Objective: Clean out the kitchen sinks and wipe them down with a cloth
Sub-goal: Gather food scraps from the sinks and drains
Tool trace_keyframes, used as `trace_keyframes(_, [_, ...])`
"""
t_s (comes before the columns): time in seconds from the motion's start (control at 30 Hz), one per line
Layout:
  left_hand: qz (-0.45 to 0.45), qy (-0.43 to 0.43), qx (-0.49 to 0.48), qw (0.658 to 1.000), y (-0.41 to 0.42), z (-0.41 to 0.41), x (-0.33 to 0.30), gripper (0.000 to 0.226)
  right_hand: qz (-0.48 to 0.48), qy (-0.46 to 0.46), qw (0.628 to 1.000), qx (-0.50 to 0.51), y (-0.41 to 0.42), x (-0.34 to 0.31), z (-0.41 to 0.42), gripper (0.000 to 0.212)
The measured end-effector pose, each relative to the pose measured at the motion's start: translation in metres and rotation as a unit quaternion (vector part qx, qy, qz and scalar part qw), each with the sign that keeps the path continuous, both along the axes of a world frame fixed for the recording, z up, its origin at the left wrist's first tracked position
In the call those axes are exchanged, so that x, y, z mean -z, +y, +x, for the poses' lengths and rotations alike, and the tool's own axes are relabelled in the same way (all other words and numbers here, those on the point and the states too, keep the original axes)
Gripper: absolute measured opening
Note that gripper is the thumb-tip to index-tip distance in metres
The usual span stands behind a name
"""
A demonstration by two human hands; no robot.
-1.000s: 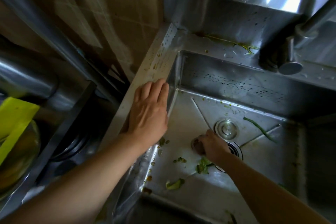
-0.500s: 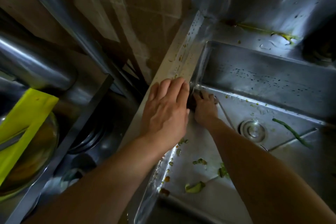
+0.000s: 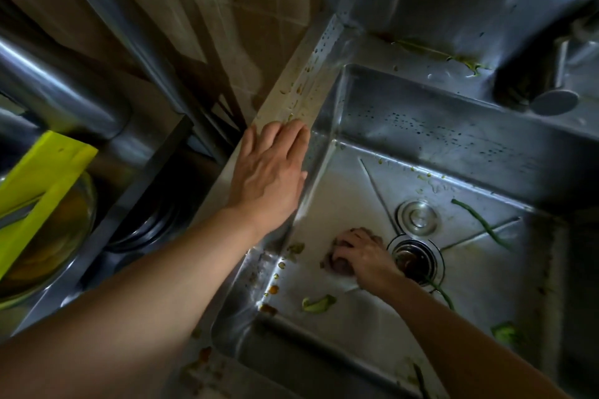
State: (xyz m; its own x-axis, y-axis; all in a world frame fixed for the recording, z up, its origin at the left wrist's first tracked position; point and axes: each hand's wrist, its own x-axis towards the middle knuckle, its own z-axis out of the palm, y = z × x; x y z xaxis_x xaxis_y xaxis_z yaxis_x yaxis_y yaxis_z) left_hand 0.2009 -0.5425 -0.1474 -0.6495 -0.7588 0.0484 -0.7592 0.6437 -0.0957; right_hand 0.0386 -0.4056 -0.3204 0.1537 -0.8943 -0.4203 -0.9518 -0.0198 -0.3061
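Note:
A stainless steel sink (image 3: 447, 136) fills the right half of the head view. My left hand (image 3: 269, 175) rests flat with straight fingers on the sink's left rim. Down in the basin, my right hand (image 3: 363, 253) grips a small dark wad, apparently a cloth (image 3: 335, 264), and presses it on the sink floor just left of the open drain (image 3: 415, 261). Green vegetable scraps (image 3: 317, 303) lie on the basin floor. A long green stem (image 3: 479, 223) lies to the right of the drain. Brown splashes dot the rim and the near left corner.
A round metal drain plug (image 3: 418, 215) sits behind the drain. The faucet (image 3: 551, 97) hangs over the back right. Left of the sink stands a metal rack with a yellow-green board (image 3: 35, 191) and a glass bowl (image 3: 64, 236). Tiled wall lies behind.
My right hand has moved with the dark wad from the far left corner of the basin back toward me, to beside the drain. My left hand stays on the rim.

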Motion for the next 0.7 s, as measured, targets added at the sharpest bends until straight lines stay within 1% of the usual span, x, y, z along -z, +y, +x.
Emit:
trace_keyframes(0.07, [0.011,-0.007,-0.004,1.000,0.009,0.002,-0.003,0.066,0.027,0.038,0.999,0.018,0.021,-0.008,-0.018,0.035])
trace_keyframes(0.17, [0.001,0.019,-0.010,1.000,0.031,0.012,-0.012,0.064,0.050,0.069,0.994,0.063,0.026,-0.025,-0.025,0.031])
trace_keyframes(0.23, [-0.013,0.037,-0.026,0.999,0.043,0.020,-0.014,0.061,0.013,0.035,0.997,0.071,0.015,-0.034,-0.013,0.029])
trace_keyframes(0.33, [-0.026,0.021,-0.042,0.999,0.052,0.028,-0.010,0.062,-0.069,-0.064,0.994,0.053,-0.014,-0.038,0.027,0.034])
trace_keyframes(0.4, [-0.047,0.011,-0.043,0.998,0.053,0.030,-0.005,0.063,-0.083,-0.085,0.992,0.046,-0.037,-0.030,0.058,0.037])
trace_keyframes(0.47, [-0.067,0.015,-0.041,0.997,0.052,0.031,0.001,0.063,-0.059,-0.079,0.994,0.045,-0.050,-0.012,0.077,0.039])
trace_keyframes(0.53, [-0.077,0.017,-0.035,0.996,0.049,0.032,0.006,0.065,-0.008,-0.095,0.993,0.063,-0.048,0.004,0.078,0.037])
trace_keyframes(0.57, [-0.077,0.015,-0.033,0.996,0.048,0.033,0.007,0.066,0.006,-0.094,0.994,0.052,-0.041,0.010,0.073,0.036])
trace_keyframes(0.63, [-0.069,0.011,-0.031,0.997,0.046,0.034,0.008,0.066,0.002,-0.064,0.998,-0.004,-0.026,0.014,0.058,0.036])
trace_keyframes(0.7, [-0.061,0.002,-0.038,0.997,0.047,0.033,0.006,0.064,0.010,-0.044,0.999,0.015,-0.011,0.010,0.036,0.035])
